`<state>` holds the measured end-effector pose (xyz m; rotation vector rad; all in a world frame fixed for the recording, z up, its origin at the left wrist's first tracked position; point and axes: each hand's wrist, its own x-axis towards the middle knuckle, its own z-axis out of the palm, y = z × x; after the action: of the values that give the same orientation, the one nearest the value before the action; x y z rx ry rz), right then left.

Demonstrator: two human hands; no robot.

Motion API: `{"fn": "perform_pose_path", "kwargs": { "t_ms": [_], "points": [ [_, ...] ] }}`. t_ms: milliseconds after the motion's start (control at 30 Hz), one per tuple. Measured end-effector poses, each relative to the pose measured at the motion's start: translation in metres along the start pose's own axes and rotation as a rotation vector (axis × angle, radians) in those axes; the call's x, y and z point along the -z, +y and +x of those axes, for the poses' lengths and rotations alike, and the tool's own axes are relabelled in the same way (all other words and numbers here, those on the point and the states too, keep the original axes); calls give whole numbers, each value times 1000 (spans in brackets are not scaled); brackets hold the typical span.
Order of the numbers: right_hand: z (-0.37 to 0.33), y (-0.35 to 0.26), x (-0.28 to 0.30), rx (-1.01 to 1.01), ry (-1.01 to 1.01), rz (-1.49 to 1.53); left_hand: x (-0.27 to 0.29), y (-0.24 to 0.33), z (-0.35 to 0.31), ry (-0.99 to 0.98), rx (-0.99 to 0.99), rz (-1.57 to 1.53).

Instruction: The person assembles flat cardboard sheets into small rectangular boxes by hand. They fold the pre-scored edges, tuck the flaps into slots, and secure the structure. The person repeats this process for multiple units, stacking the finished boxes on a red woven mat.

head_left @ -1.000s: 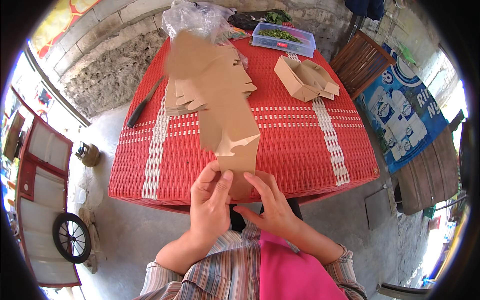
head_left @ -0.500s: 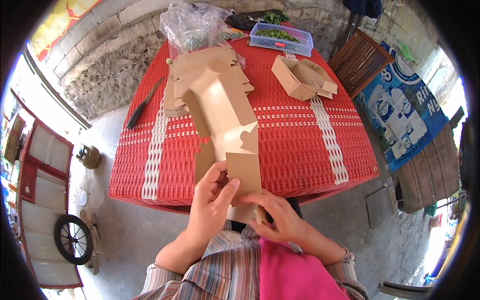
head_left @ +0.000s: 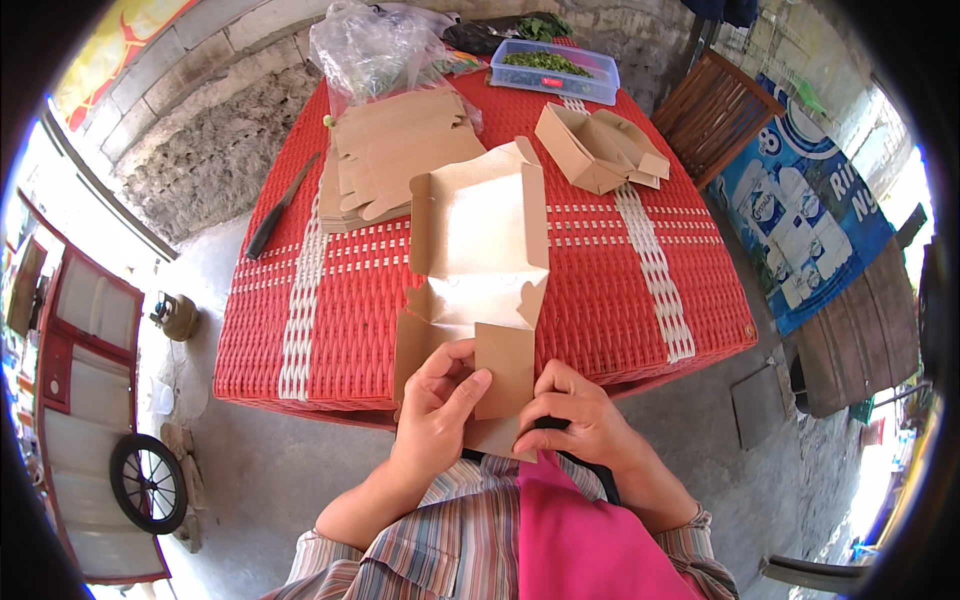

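A brown cardboard box [head_left: 480, 215], partly folded, stretches from my hands over the near edge of the table, its lid panel raised at the far end. My left hand [head_left: 438, 405] pinches an upright side flap between thumb and fingers. With thumb and fingers closed, my right hand [head_left: 575, 415] grips the near end panel at its lower right corner. Beyond the box lies a stack of flat cardboard blanks [head_left: 385, 150]. An assembled cardboard box [head_left: 590, 150] sits open at the far right of the table.
The red woven table [head_left: 640, 330] has white stripes. A knife [head_left: 280, 210] lies along its left side. At the back are a clear plastic bag [head_left: 375, 50] and a plastic container [head_left: 555, 72] of chopped greens. A wooden chair [head_left: 715, 115] stands beyond the right edge.
The box has swung to the right and its far panel has lifted off the stack of blanks. My right hand has shifted slightly right, still at the near end.
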<state>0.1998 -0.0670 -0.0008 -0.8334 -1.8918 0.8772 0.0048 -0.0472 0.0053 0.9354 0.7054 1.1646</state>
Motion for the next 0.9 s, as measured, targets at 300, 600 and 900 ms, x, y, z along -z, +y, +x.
{"fn": "perform_pose_path", "kwargs": {
  "t_ms": [300,600,900],
  "points": [
    [3,-5,-25,-226,491,191,-8,1,-11,86,-40,-156],
    [7,-15,-22,-192,433,-7,-3,-6,-13,37,-32,-212],
    [5,-10,-11,-268,321,219,-5,1,-11,10,84,-265]
  ]
}}
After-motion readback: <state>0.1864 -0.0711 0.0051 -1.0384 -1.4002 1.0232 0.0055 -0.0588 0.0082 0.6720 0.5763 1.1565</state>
